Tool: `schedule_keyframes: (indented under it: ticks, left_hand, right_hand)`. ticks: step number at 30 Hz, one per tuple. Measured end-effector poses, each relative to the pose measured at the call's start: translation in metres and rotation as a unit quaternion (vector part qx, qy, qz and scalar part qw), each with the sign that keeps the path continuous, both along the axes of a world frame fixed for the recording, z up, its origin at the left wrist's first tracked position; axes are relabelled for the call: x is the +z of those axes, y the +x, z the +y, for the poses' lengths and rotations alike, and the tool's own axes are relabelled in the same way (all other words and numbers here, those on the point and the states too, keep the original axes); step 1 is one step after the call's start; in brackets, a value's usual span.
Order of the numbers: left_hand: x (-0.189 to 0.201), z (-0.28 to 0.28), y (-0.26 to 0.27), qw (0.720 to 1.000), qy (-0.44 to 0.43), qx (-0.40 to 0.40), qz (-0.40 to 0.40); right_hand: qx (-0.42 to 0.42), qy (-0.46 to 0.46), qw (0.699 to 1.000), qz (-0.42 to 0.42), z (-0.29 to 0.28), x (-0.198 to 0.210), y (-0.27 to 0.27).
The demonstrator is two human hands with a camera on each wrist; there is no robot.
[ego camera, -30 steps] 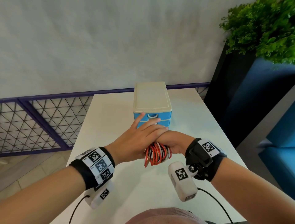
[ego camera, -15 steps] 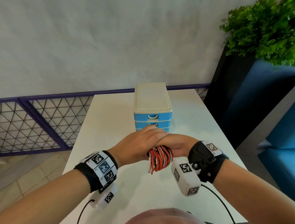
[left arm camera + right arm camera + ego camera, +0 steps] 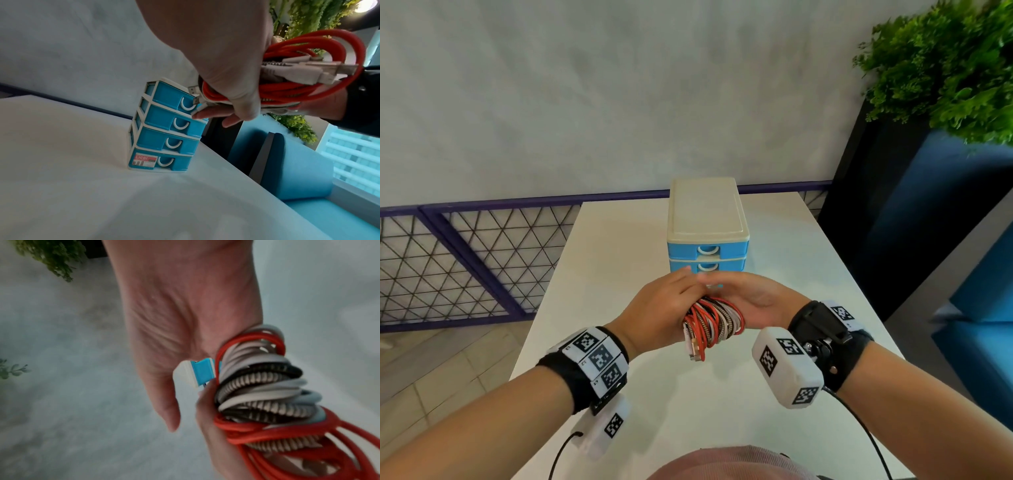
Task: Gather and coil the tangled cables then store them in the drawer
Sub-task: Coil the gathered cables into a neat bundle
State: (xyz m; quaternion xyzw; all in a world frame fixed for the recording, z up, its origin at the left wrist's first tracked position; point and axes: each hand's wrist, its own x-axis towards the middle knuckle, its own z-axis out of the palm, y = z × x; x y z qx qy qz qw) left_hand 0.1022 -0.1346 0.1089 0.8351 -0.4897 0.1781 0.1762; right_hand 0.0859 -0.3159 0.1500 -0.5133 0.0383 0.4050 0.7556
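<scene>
"Two hands were seen over the table point(image 3: 619, 260). What was held in them?"

"One bundle of cables point(image 3: 710, 322) was held up in the air between them. Red, white, and black-and-white striped cables were wound into loops. The left hand point(image 3: 657, 315) was laid over the top of the bundle, and its thumb and fingers were curled round the loops. Some white plugs point(image 3: 304, 71) were stuck out at one side."

"How was the right hand point(image 3: 760, 301) held?"

"Its fingers point(image 3: 207, 115) were stretched out straight under the bundle, and nothing was gripped by them. The loops were pressed against that hand. Whether they were slipped round the fingers could not be told."

"Where was the drawer box point(image 3: 707, 212)?"

"It was stood upright on the table, just past the hands, near the far edge. Four blue drawers point(image 3: 164, 120) with white handles were stacked in it, and all four were shut. A cream lid was fitted on top. A red and white sticker point(image 3: 145, 160) was stuck on the bottom drawer."

"What was the table like?"

"It was white and smooth, and only the box was set on it."

"What was the room like?"

"A pale grey wall point(image 3: 585, 102) was seen behind the table. A purple rail with wire mesh point(image 3: 465, 257) was run along the bottom of it. Pale floor tiles point(image 3: 431, 370) were seen to the left. A leafy green plant point(image 3: 945, 68) was placed up high on the right, over a dark stand. Blue seats point(image 3: 298, 162) were set beside the table, and a window point(image 3: 353, 154) was seen beyond them."
</scene>
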Motion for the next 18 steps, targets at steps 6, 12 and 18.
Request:
schedule_keyframes:
  ticks: [6, 12, 18]
  left_hand:
    - [0.0, -0.003, -0.003, 0.999, 0.028, -0.012, 0.03]
    - [0.003, -0.006, -0.003, 0.999, 0.007, -0.034, 0.016]
    - [0.008, -0.008, -0.009, 0.999, 0.018, -0.021, 0.016]
  right_hand:
    - [-0.02, 0.093, 0.994, 0.048, -0.008, -0.003, 0.007]
    - [-0.09, 0.132, 0.986, 0.043, -0.008, -0.009, 0.005]
    - [-0.108, 0.076, 0.99, 0.056, -0.006, -0.019, 0.008]
